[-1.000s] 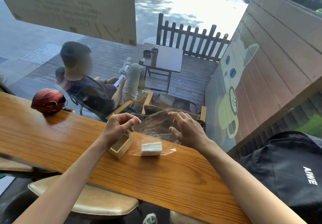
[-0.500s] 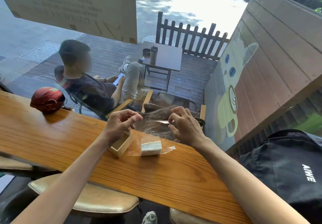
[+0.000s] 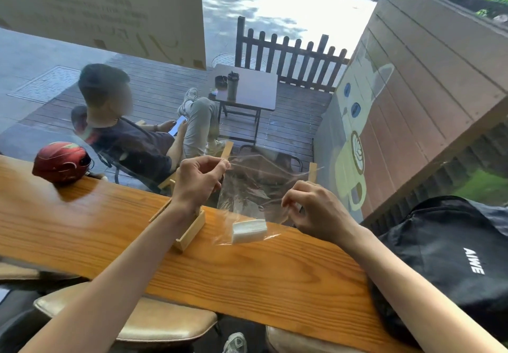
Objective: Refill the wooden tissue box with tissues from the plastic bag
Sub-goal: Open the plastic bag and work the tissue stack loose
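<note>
A long desk [image 3: 110, 229] of glossy, strongly grained orange-brown wood ran along a window. On it stood one small rectangular wooden tissue box [image 3: 192, 229] of pale, smooth timber, open at the top and partly hidden behind the left wrist. Just beside it, to the right, lay one neat white block of tissues [image 3: 249, 231], sitting in the bottom of a thin, clear, crinkled plastic bag [image 3: 255, 185] whose upper part rose above the desk edge.

Both bare forearms reached forward over the desk. The left hand [image 3: 199, 182] was raised, fingers curled, thumb and forefinger pinching the bag's upper left edge. The right hand [image 3: 316, 209] sat lower and to the right, fingers bent inward, pinching the bag's right edge, so the film was stretched between the two hands.

One rounded, shiny red helmet [image 3: 61, 161] rested at the desk's far left. One black fabric bag [image 3: 453, 256] with white lettering lay at the right end.
</note>
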